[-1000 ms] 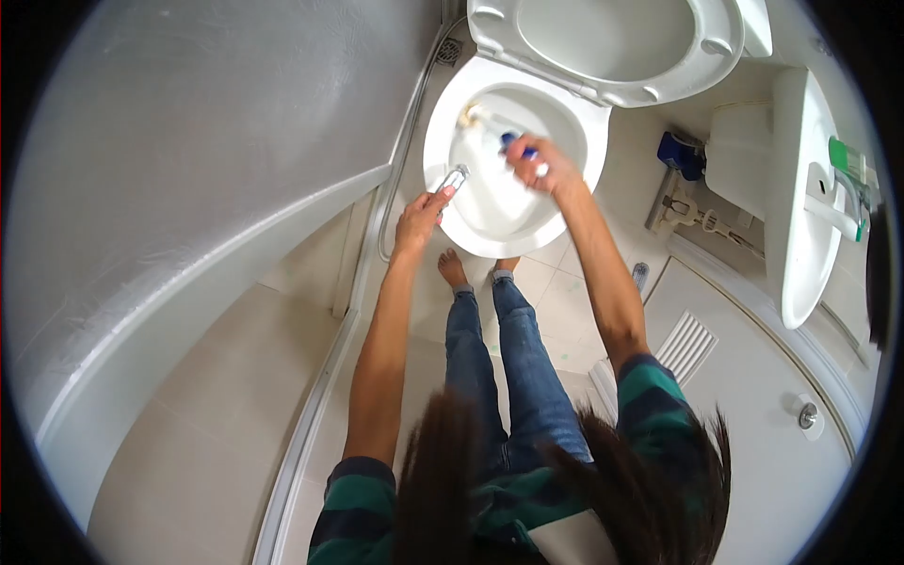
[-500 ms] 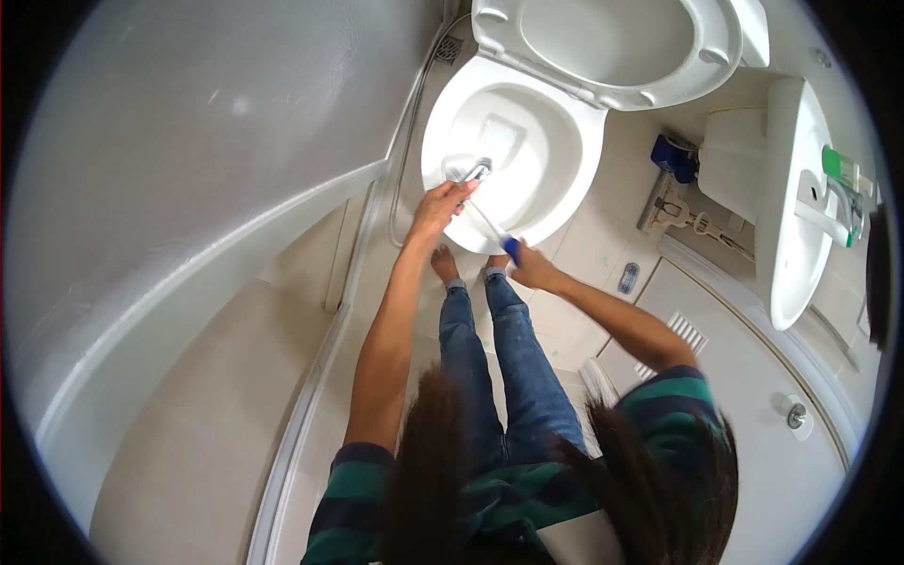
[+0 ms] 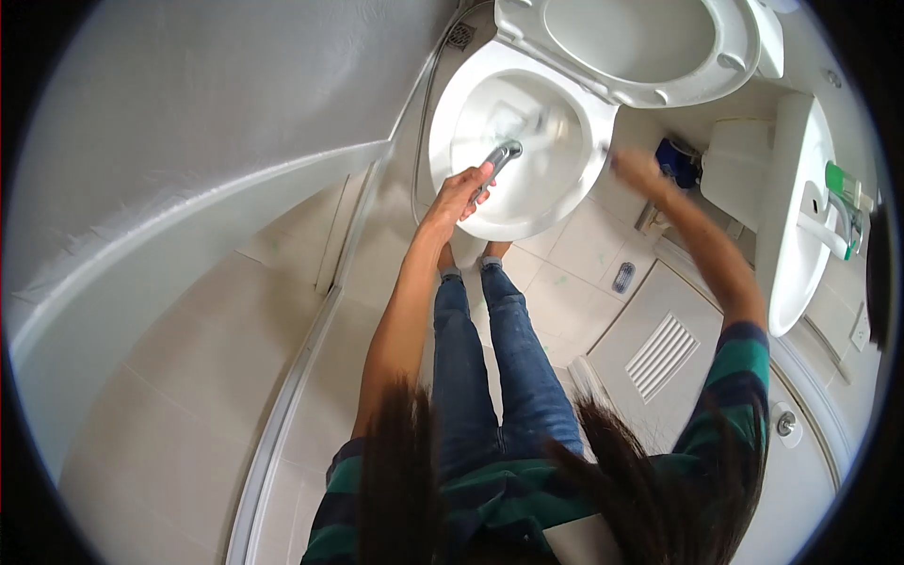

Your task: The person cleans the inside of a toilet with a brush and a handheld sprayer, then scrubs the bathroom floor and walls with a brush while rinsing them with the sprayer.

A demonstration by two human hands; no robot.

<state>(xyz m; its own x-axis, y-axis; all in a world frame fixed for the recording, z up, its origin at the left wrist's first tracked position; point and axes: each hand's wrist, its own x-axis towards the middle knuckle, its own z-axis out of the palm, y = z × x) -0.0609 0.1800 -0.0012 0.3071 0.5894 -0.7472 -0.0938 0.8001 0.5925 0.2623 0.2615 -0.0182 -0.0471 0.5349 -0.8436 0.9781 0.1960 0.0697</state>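
Note:
My left hand (image 3: pixel 459 200) is closed round a grey hand sprayer (image 3: pixel 507 154), whose head points into the toilet bowl (image 3: pixel 527 229) from its front left side. My right hand (image 3: pixel 639 171), smeared by motion, is closed just beyond the bowl's right rim. A small dark bit of the brush handle (image 3: pixel 612 158) shows at its fingers; the rest of the brush is too blurred to make out clearly. A faint dark smear lies over the inside of the bowl.
The toilet seat (image 3: pixel 720 61) and lid stand raised. To the right are a dark blue container (image 3: pixel 676 160), a washbasin (image 3: pixel 789 282) with a green-labelled bottle (image 3: pixel 847 185), and a vented door (image 3: pixel 692 414). A grey wall panel (image 3: pixel 207 122) curves along the left. A floor drain (image 3: pixel 623 277) lies near my feet.
My right hand has swung up and right with the blue-handled brush, from in front of the bowl to beside its right rim. The sprayer in my left hand now reaches further over the bowl.

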